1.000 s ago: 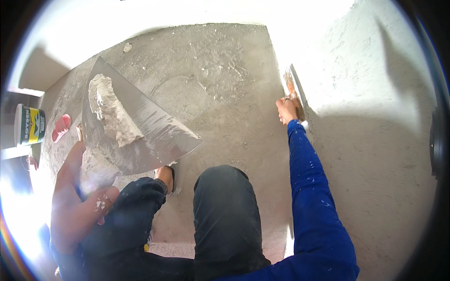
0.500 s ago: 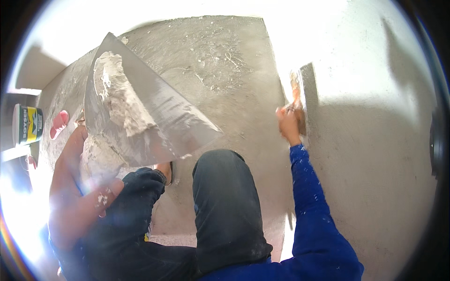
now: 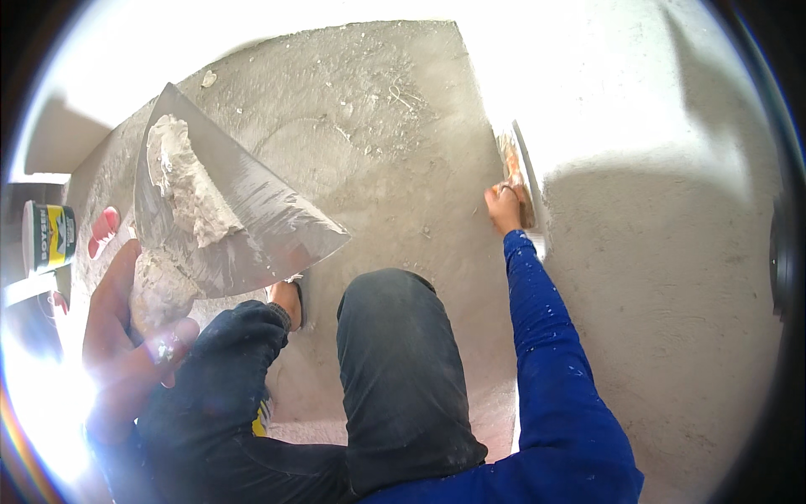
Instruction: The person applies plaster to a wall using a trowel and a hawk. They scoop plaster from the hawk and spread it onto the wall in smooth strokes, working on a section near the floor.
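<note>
My left hand (image 3: 117, 336) grips a broad metal plate (image 3: 277, 235) that comes to a point, held tilted at the left above my legs. A thick lump of pale putty (image 3: 189, 185) lies on it, with more heaped by my fingers, and white spots are on my thumb; glare washes out part of this hand. My right hand (image 3: 506, 206), at the end of a speckled blue sleeve, is closed on a flat trowel (image 3: 523, 168) with an orange-brown handle, held along the edge where the rough grey floor (image 3: 403, 210) meets the pale wall (image 3: 638, 269).
A dark plastic bucket with a yellow label (image 3: 50, 235) stands at the far left near a pink slipper (image 3: 104, 232). My bent knees (image 3: 399, 353) and a sandalled foot (image 3: 285, 298) occupy the lower middle. A bright white wall (image 3: 327, 13) bounds the top.
Since a second ago, my right hand and trowel have moved along the wall edge toward me. The plate rose, then came back down slightly leftward. The whole view has shifted a little.
</note>
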Demonstrator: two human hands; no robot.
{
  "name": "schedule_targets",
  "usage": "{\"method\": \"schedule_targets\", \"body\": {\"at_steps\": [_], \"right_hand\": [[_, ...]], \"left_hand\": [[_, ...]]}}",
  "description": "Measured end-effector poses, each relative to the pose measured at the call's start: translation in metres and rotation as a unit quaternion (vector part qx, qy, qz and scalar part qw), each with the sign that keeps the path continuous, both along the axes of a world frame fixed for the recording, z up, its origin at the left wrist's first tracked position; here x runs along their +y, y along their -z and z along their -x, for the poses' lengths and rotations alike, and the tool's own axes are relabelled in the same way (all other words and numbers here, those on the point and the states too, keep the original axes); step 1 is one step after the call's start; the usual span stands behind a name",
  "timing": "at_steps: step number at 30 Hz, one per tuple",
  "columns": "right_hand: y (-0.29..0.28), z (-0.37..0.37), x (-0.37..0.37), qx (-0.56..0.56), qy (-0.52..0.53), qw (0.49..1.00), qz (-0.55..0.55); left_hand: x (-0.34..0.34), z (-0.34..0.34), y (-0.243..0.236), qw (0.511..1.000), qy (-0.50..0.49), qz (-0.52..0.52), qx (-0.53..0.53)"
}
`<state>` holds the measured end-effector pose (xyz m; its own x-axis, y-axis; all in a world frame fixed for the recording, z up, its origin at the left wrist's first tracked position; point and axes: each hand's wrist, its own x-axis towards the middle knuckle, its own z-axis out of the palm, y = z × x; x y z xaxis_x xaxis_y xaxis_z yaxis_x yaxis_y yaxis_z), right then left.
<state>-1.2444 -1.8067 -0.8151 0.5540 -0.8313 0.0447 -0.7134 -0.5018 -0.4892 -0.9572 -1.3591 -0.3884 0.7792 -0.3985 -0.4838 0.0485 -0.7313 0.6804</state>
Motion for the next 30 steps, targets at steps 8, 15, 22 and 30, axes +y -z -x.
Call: {"method": "schedule_targets", "body": {"at_steps": [8, 15, 22, 30], "right_hand": [[-0.112, -0.071, -0.034, -0.095, 0.091, 0.983, -0.13], [-0.05, 0.027, 0.075, 0.025, 0.074, 0.988, -0.131], [-0.04, 0.056, 0.085, 0.055, 0.109, 0.985, -0.126], [-0.036, 0.048, 0.061, 0.045, 0.104, 0.991, -0.069]], "left_hand": [[0.002, 0.009, -0.002, 0.995, 0.075, 0.05, -0.04], [-0.012, 0.007, -0.009, 0.998, 0.042, -0.012, 0.037], [-0.009, -0.011, -0.013, 0.996, 0.053, -0.016, 0.071], [-0.005, 0.002, 0.003, 0.998, 0.066, -0.009, 0.004]]}}
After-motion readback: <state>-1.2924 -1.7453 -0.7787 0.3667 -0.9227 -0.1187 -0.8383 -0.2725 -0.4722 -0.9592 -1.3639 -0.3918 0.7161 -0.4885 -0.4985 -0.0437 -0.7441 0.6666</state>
